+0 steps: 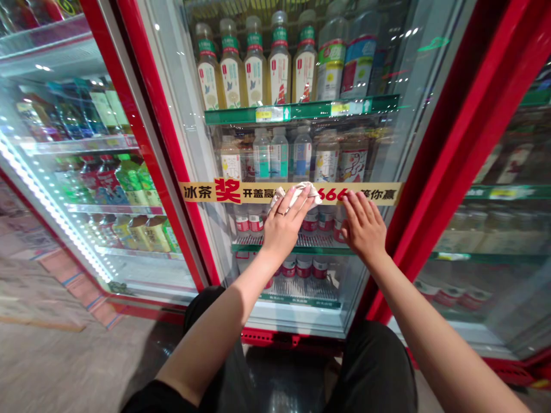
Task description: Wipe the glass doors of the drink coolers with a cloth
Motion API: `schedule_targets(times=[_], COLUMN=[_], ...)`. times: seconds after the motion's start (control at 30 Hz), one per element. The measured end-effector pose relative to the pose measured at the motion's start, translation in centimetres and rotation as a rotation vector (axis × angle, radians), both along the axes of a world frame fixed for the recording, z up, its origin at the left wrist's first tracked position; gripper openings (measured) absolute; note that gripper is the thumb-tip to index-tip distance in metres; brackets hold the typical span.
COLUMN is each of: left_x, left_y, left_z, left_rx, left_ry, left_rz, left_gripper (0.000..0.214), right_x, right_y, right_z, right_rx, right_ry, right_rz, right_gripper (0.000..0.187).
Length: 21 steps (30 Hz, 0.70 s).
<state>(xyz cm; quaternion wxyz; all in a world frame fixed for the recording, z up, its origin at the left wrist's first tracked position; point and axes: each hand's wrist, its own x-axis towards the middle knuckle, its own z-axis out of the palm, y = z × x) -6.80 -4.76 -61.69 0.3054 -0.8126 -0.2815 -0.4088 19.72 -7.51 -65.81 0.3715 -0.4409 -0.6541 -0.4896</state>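
While facing the red drinks fridge (144, 115), pressing a crumpled white cloth (302, 191) against its glass door (390, 149) with the left grip (282, 226), fingers closed flat over it, on the yellow banner sticker (206, 192). Resting the right grip (364, 226) open and empty, palm to the glass, just right of the cloth, near the red door frame (430, 172). Bottles (256, 63) on green shelves (301, 110) behind.

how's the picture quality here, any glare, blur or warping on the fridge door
Head view: the wide-angle lens bows the red door frame outward; small white glints dot the glass door; the left cooler's LED strip blows out and the edges there smear; the left hand, cloth and right hand at centre are sharp.
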Motion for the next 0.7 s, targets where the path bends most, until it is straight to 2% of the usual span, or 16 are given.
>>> schedule_targets(times=[0.13,0.3,0.4,0.5,0.6,0.7], left_x=[0.4,1.3,2.1,2.6,2.7,3.0], left_y=[0.5,0.2,-0.2,-0.1,0.1,0.2], left_z=[0.8,-0.6,-0.7,0.4,1.2,0.6], left_rx=[0.014,-0.013,-0.013,0.005,0.018,0.027], left_ry=[-0.044,-0.092,0.02,0.086,0.035,-0.027], left_rz=[-0.015,-0.022,-0.059,-0.064,-0.046,-0.042], left_gripper=[0.077,0.085,0.082,0.074,0.073,0.076], right_x=[1.3,1.8,1.9,2.0,2.1,2.1], right_y=[-0.3,-0.5,-0.3,-0.2,-0.5,-1.3], right_z=[-1.6,-2.9,-3.0,-3.0,-2.9,-2.4], right_rx=[0.005,-0.024,-0.014,-0.007,-0.041,-0.084], right_ry=[0.035,0.056,0.046,0.044,0.047,0.046], right_rz=[-0.051,-0.1,-0.102,-0.083,-0.069,-0.049], right_gripper=[0.082,0.081,0.08,0.08,0.084,0.085])
